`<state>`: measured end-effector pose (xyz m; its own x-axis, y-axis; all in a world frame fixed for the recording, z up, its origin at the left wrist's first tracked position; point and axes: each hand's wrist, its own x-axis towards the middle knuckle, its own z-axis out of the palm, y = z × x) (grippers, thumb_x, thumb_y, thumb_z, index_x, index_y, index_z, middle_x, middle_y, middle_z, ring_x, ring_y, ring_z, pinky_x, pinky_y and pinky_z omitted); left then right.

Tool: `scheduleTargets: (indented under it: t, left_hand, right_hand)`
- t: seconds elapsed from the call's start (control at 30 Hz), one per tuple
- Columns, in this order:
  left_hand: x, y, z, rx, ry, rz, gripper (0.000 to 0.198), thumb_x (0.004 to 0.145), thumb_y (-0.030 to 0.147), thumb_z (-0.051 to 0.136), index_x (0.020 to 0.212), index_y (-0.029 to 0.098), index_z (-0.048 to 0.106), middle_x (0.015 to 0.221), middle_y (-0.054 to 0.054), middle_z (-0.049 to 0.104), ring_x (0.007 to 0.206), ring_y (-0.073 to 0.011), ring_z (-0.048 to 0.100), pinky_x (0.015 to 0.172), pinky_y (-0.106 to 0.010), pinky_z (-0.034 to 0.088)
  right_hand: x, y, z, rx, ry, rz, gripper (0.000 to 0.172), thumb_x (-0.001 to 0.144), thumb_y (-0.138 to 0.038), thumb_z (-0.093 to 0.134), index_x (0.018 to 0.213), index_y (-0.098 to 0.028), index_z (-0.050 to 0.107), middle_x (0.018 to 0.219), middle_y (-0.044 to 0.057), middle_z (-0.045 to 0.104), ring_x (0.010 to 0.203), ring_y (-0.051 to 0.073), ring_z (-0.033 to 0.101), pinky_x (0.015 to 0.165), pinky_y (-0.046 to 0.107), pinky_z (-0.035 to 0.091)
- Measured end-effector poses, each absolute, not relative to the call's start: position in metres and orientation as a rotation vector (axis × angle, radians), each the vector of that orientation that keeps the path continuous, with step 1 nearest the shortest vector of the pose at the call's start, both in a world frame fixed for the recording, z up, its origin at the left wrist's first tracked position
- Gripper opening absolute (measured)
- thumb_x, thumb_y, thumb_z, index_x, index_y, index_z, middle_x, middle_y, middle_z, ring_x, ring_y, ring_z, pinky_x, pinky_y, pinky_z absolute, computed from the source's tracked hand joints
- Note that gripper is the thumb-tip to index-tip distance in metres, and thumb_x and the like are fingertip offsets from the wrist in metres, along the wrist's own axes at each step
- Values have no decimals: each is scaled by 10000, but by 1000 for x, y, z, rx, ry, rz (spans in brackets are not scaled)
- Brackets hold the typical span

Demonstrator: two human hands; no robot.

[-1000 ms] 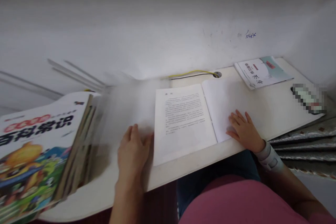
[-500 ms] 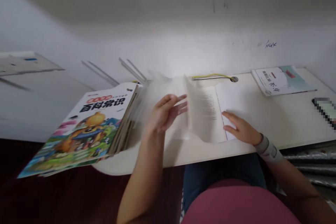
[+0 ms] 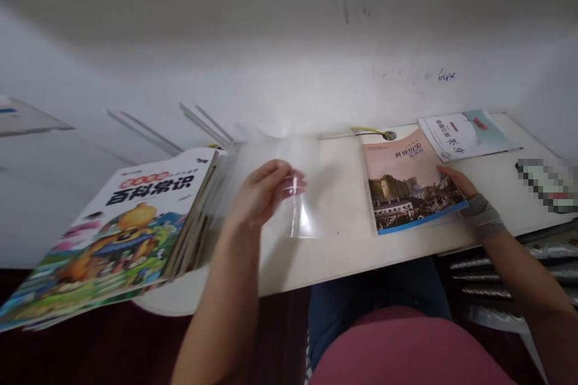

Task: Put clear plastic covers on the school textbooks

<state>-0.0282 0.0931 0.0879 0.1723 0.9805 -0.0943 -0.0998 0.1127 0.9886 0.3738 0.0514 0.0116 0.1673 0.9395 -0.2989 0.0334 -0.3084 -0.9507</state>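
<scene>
My left hand (image 3: pixel 262 192) pinches a clear plastic sheet (image 3: pixel 298 192), blurred by motion, held just above the white desk (image 3: pixel 338 252). A closed book (image 3: pixel 409 186) with a pink cover and a picture of buildings lies to the right on the desk. My right hand (image 3: pixel 458 183) rests at that book's right edge, mostly hidden behind it, with a grey band on the wrist. A stack of books (image 3: pixel 135 228) topped by a colourful cartoon cover sits at the left, overhanging the desk's edge.
A white and teal booklet (image 3: pixel 467 135) lies at the back right by the wall. A yellow cable (image 3: pixel 368 130) runs into a desk hole. A pixelated dark object (image 3: pixel 548 183) sits at the far right. My lap in pink is below.
The open book has been shut and now lies cover up. My left hand has lifted away from the page and holds a clear sheet. My right hand moved to the book's right edge.
</scene>
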Motion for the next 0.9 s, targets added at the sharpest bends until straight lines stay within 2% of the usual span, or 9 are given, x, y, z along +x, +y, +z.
scheduleTargets:
  t: [0.1,0.23,0.33,0.4,0.47,0.53,0.63,0.73,0.9]
  left_hand:
    - [-77,92,60,1311,1452,965,167,759,289,621,747,165,508,535,56,535,498,-75,495,527,-180,428]
    - [-102,87,29,1573,1944,501,132,811,279,493,864,162,524,613,-2,571,593,-159,559,634,-298,478]
    - [-90,77,20,1844,2224,338,317,821,284,467,1090,127,527,925,-163,642,894,-320,606,784,-472,460]
    - [-69,69,18,2127,2292,465,445,844,292,443,1247,102,455,1192,-252,548,1131,-395,507,882,-539,411]
    - [-38,61,15,2399,2096,673,480,881,309,395,1301,80,420,1324,-268,454,1266,-381,401,974,-531,368]
    - [-1,53,9,2537,1724,741,470,913,334,341,1299,85,439,1347,-239,461,1299,-319,392,1028,-478,359]
    - [51,44,-5,2598,1362,498,567,929,427,316,1362,67,382,1408,-220,419,1324,-284,377,1054,-442,356]
    - [81,37,-21,2624,1411,282,678,915,504,328,1396,26,331,1434,-238,365,1352,-323,318,1075,-502,303]
    - [83,33,-33,2743,1439,162,662,920,507,311,1397,51,361,1449,-191,349,1369,-309,285,1101,-513,245]
  right_hand:
    - [375,45,-1,-1539,-908,1397,233,676,-233,581,890,-168,644,695,49,709,669,219,683,642,368,583]
    - [376,42,-9,-1532,-878,1408,272,588,-161,561,852,-157,624,653,32,694,584,188,656,608,344,575]
    - [381,40,-12,-1537,-905,1363,307,588,-162,566,888,-152,632,747,44,711,677,200,668,681,363,571]
    - [386,38,-15,-1555,-969,1226,359,623,-179,580,978,-162,628,929,63,713,865,216,664,811,387,542]
    - [392,35,-22,-1597,-1107,938,424,681,-218,583,1102,-173,589,1141,95,654,1068,230,598,933,419,477]
    - [398,30,-29,-1642,-1264,653,470,747,-272,557,1203,-165,528,1245,134,593,1159,237,546,984,457,431]
    - [402,20,-39,-1713,-1405,507,499,826,-332,488,1281,-131,461,1243,173,590,1154,240,557,993,472,422]
    - [402,11,-42,-1755,-1516,466,492,866,-340,425,1304,-115,447,1223,166,609,1152,230,562,1019,455,406]
    - [399,6,-41,-1742,-1590,455,483,880,-318,395,1319,-121,441,1223,143,618,1153,213,563,1035,449,394]
